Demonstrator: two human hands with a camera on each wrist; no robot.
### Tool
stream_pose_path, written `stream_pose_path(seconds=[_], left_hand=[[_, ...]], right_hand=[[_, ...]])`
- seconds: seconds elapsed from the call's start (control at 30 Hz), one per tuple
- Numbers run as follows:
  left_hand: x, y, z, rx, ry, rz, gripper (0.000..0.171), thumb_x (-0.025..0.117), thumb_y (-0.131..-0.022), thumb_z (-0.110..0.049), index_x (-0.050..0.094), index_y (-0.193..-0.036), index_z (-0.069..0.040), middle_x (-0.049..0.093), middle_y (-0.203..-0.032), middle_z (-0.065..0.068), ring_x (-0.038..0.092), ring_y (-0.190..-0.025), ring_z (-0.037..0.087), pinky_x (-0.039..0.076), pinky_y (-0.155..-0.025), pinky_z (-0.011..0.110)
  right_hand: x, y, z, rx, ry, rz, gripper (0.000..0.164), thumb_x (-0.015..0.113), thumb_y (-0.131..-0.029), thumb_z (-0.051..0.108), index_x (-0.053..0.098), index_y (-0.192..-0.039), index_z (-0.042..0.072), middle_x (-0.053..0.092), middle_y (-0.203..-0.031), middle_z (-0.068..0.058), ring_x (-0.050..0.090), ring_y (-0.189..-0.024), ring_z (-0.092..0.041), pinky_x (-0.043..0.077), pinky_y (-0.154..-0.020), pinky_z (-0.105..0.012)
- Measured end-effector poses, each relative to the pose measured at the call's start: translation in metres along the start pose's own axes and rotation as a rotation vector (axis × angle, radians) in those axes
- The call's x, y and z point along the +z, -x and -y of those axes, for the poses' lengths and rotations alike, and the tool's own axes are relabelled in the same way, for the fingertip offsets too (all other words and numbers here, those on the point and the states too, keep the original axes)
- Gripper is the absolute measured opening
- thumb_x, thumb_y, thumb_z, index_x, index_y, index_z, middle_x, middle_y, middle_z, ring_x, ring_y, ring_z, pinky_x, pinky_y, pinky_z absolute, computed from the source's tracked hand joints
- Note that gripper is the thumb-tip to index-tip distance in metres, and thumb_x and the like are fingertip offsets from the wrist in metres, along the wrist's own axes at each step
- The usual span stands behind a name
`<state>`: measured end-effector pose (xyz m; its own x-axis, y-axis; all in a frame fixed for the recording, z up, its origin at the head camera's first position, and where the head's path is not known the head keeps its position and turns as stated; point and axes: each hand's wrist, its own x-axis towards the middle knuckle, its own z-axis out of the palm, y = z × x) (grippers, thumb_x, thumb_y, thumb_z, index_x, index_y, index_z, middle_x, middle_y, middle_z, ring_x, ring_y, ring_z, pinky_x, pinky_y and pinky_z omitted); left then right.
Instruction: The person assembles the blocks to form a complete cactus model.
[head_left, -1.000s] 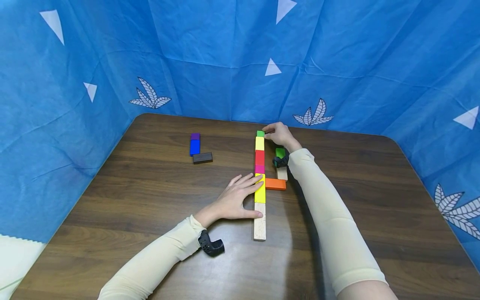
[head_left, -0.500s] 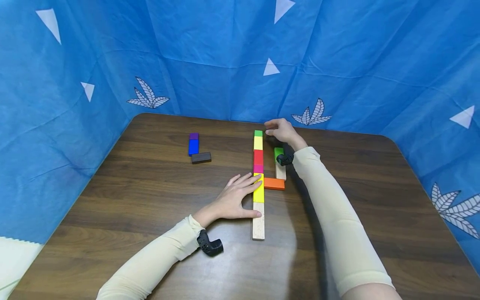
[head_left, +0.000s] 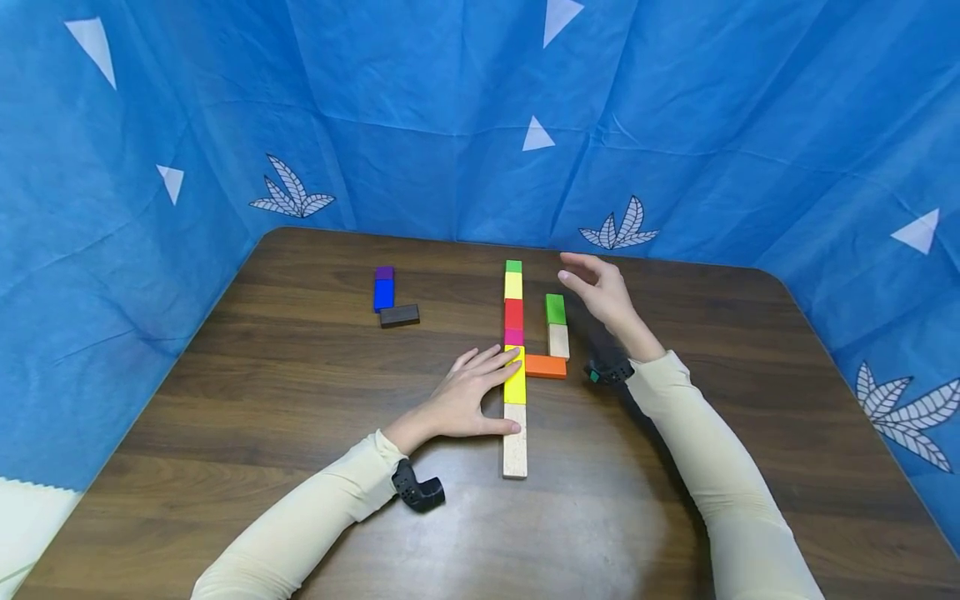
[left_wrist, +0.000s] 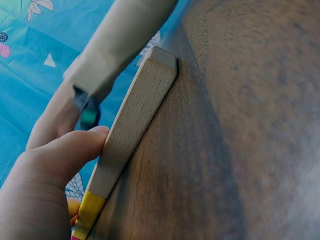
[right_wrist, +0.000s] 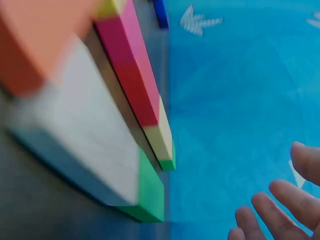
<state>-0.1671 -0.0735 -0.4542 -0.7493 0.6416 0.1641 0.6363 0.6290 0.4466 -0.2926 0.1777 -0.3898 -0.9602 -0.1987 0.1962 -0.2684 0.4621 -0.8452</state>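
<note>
My left hand [head_left: 471, 398] lies with spread fingers on the row of blocks. Its fingertips touch the yellow block [head_left: 515, 385] and its thumb rests on the plain wooden block [head_left: 515, 454] at the near end. Beyond them the row runs on through a pink block [head_left: 513, 337], a red block [head_left: 513, 313], a pale yellow block [head_left: 513, 286] and a green end block [head_left: 513, 266]. My right hand [head_left: 603, 292] hovers to the right of the row, fingers loosely bent and holding nothing. Closest to it are a second green block [head_left: 556, 308] and a short wooden block [head_left: 558, 340].
An orange block [head_left: 546, 367] juts right from the yellow one, meeting the short wooden block. To the left lie a purple block [head_left: 385, 272], a blue block [head_left: 384, 293] and a dark brown block [head_left: 400, 316]. A blue curtain [head_left: 420, 117] hangs behind the table [head_left: 315, 375].
My right hand has left the far green end of the row and drawn back to the right, uncovering the second green block. The left hand stays in place on the row.
</note>
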Motion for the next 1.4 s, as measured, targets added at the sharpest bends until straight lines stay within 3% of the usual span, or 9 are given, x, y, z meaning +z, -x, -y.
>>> stream_pose_path(seconds=[0.3,0.6,0.97,1.4], left_hand=[[-0.001,-0.001,0.0,0.0,0.008,0.001,0.09,0.068,-0.079,-0.06,0.039,-0.151,-0.014,0.03,-0.16,0.003,0.022,-0.15,0.029,0.014,-0.12,0.054],[0.0,-0.002,0.0,-0.005,0.011,0.006,0.089,0.068,-0.079,-0.06,0.04,-0.151,-0.014,0.031,-0.16,0.003,0.022,-0.15,0.029,0.013,-0.12,0.054],[-0.001,0.0,-0.001,-0.004,0.018,0.001,0.089,0.069,-0.079,-0.058,0.04,-0.15,-0.013,0.031,-0.16,0.004,0.022,-0.15,0.03,0.014,-0.12,0.055],[-0.002,0.0,-0.001,-0.01,0.06,-0.01,0.088,0.07,-0.079,-0.056,0.041,-0.15,-0.013,0.031,-0.16,0.004,0.023,-0.15,0.03,0.013,-0.12,0.055]], right_hand=[[-0.004,0.052,-0.004,0.018,-0.055,0.047,0.05,0.062,-0.097,0.02,0.05,-0.143,0.006,0.046,-0.149,-0.014,0.039,-0.138,-0.033,0.031,-0.113,-0.057],[0.003,0.08,-0.021,-0.021,0.113,0.134,0.054,0.066,-0.094,0.02,0.048,-0.144,0.007,0.04,-0.153,-0.014,0.034,-0.142,-0.035,0.026,-0.115,-0.059],[0.009,0.093,-0.034,-0.091,0.278,0.227,0.063,0.069,-0.092,0.025,0.043,-0.148,0.01,0.03,-0.159,-0.013,0.021,-0.148,-0.037,0.023,-0.113,-0.065],[0.012,0.095,-0.038,-0.139,0.333,0.271,0.062,0.063,-0.096,0.028,0.04,-0.15,0.013,0.027,-0.161,-0.014,0.018,-0.148,-0.04,0.012,-0.112,-0.071]])
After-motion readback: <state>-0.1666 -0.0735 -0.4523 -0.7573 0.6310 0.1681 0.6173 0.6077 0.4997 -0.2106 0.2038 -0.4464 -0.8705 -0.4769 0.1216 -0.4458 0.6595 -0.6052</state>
